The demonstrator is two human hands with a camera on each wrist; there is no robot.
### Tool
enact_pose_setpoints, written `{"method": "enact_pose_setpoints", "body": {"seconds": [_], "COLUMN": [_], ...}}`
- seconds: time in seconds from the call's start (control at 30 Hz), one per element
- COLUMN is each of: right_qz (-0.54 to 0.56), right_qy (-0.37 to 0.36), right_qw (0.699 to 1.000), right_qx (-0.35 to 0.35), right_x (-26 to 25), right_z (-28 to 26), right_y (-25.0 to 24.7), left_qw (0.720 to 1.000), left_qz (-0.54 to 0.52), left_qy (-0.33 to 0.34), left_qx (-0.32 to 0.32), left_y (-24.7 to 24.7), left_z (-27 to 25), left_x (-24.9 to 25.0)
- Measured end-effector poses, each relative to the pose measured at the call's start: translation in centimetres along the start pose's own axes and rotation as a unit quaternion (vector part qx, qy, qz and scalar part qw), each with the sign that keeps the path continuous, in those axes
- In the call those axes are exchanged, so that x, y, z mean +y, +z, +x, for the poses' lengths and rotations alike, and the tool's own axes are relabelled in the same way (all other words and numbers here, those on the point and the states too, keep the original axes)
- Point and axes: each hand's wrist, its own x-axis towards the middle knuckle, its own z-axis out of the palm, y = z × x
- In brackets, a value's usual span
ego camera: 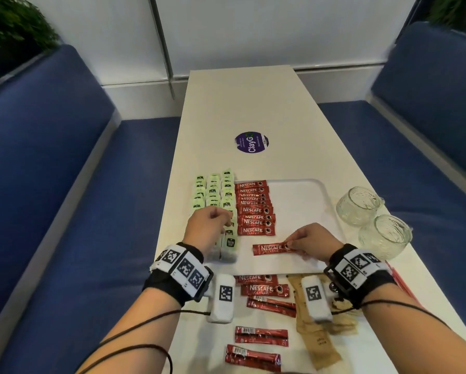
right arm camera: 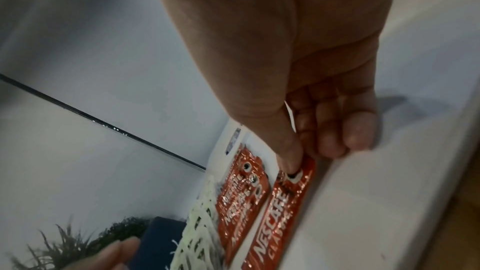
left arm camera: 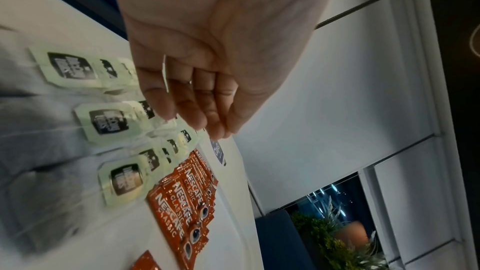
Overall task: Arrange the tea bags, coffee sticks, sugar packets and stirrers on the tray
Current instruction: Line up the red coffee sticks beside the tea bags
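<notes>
A white tray [ego camera: 302, 195] holds three columns of pale green tea bags [ego camera: 214, 190] [left arm camera: 109, 122] and one column of red coffee sticks [ego camera: 254, 209] [left arm camera: 179, 202] beside them. My right hand [ego camera: 291, 242] [right arm camera: 298, 163] pinches the right end of one coffee stick [ego camera: 269, 249] [right arm camera: 275, 223], which lies flat on the tray just nearer than the column. My left hand [ego camera: 225, 220] [left arm camera: 182, 110] hovers over the near tea bags with curled fingers. They pinch a thin pale tea bag [left arm camera: 165, 73], seen edge-on.
Loose coffee sticks [ego camera: 264, 290] and brown sugar packets [ego camera: 318, 344] lie on the table in front of the tray. Two glass cups [ego camera: 358, 206] [ego camera: 385, 236] stand right of the tray. A purple sticker [ego camera: 250, 143] sits farther back. Blue benches flank the table.
</notes>
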Motion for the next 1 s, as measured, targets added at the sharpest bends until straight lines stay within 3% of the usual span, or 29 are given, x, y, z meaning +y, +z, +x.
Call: {"method": "enact_pose_setpoints", "body": {"seconds": [0.2, 0.33, 0.73, 0.87, 1.0], "right_qz": [0.06, 0.04, 0.021, 0.021, 0.022], "right_qy": [0.035, 0.04, 0.019, -0.018, -0.088], "right_qw": [0.996, 0.996, 0.998, 0.997, 0.996], "right_qx": [0.053, 0.068, 0.052, 0.066, 0.028], "right_x": [-1.2, -2.1, -3.5, -2.6, -1.1], "right_z": [1.5, 2.3, 1.8, -0.4, -4.4], "right_y": [1.5, 2.2, 2.1, 2.4, 3.1], "left_qw": [0.999, 0.999, 0.999, 0.999, 0.978], "left_qz": [-0.027, -0.042, -0.033, 0.024, 0.145], "left_qy": [-0.024, -0.031, -0.015, 0.023, 0.074], "left_qx": [-0.016, -0.013, -0.018, -0.041, -0.127], "left_y": [0.5, 0.5, -0.3, -0.4, 0.4], "left_z": [0.4, 0.6, -0.3, -2.4, -5.5], "left_x": [-0.9, -1.1, -1.2, -1.1, -2.1]}}
